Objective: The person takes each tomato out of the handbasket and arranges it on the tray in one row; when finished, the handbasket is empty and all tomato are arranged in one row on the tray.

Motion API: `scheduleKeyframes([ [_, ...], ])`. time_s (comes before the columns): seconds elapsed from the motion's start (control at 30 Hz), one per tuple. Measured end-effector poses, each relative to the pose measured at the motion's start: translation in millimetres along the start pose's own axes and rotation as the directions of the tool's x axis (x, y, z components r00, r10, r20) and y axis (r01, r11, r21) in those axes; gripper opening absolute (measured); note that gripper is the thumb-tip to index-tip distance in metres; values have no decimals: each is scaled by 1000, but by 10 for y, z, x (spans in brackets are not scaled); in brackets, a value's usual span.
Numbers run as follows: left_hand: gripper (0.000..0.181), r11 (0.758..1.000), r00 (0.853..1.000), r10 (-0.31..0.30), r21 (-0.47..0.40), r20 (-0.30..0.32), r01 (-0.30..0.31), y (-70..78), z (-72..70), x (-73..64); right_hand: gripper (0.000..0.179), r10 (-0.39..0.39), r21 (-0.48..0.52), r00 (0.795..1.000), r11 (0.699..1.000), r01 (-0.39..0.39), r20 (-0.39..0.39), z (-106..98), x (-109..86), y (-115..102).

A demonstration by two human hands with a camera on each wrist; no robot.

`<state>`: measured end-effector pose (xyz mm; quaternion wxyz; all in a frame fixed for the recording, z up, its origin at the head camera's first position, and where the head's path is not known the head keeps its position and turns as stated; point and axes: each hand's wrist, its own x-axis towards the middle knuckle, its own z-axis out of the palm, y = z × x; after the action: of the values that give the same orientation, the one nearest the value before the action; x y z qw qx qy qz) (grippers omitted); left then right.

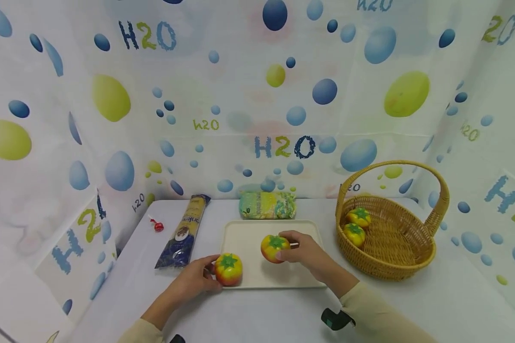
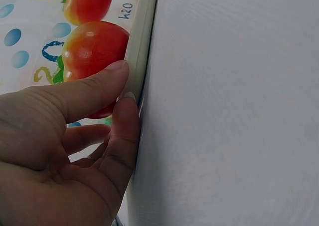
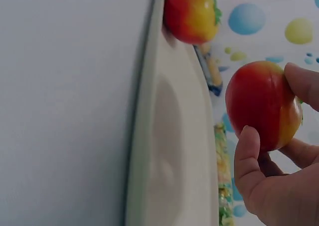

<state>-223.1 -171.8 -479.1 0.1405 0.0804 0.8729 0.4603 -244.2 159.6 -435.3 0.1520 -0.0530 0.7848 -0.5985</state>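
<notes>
My right hand [image 1: 302,252] holds a yellow-and-red persimmon [image 1: 274,247] with a green leafy top. It is raised above the cream tray [image 1: 251,233], and in the right wrist view the fingers and thumb grip the persimmon [image 3: 261,104] by its sides. A second persimmon [image 1: 229,269] sits at the tray's front left corner. Beside that one is my left hand [image 1: 197,276]. In the left wrist view, the left thumb and a finger pinch the tray's rim [image 2: 139,46], close against the persimmon [image 2: 94,49].
A wicker basket [image 1: 388,271] with a tall handle stands on the right, holding two more persimmons [image 1: 356,226]. Behind the tray lies a green-yellow packet [image 1: 267,206]. To the left are a blue-and-gold pasta bag [image 1: 183,233] and a red lollipop [image 1: 157,225].
</notes>
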Motion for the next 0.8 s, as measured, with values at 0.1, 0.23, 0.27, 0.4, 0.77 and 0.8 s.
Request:
scheduleKeyframes([
  [0.1, 80, 1000, 1000, -16, 6, -20, 16, 5, 5, -12, 65, -8, -47, 1000, 999, 9, 26, 139, 28, 40],
  [0.23, 80, 1000, 1000, -10, 8, -22, 10, 8, 0, -24, 63, -13, -98, 998, 995, 18, 55, 300, 39, 91],
  [0.27, 80, 1000, 1000, -4, 7, -19, 4, 8, -1, -26, 62, -14, -111, 998, 994, 20, 59, 333, 40, 105],
  [0.4, 79, 1000, 1000, 18, 1, -9, -18, 6, -2, -32, 61, -5, -149, 998, 989, 13, 58, 429, 33, 135],
  [0.77, 80, 1000, 1000, 14, -9, 0, -14, -11, 13, 11, 61, 19, -183, 997, 983, -5, 74, 517, -5, 154],
  [0.8, 80, 1000, 1000, 10, -9, 0, -10, -14, 16, 14, 61, 24, -176, 997, 984, -10, 77, 521, -7, 157],
])
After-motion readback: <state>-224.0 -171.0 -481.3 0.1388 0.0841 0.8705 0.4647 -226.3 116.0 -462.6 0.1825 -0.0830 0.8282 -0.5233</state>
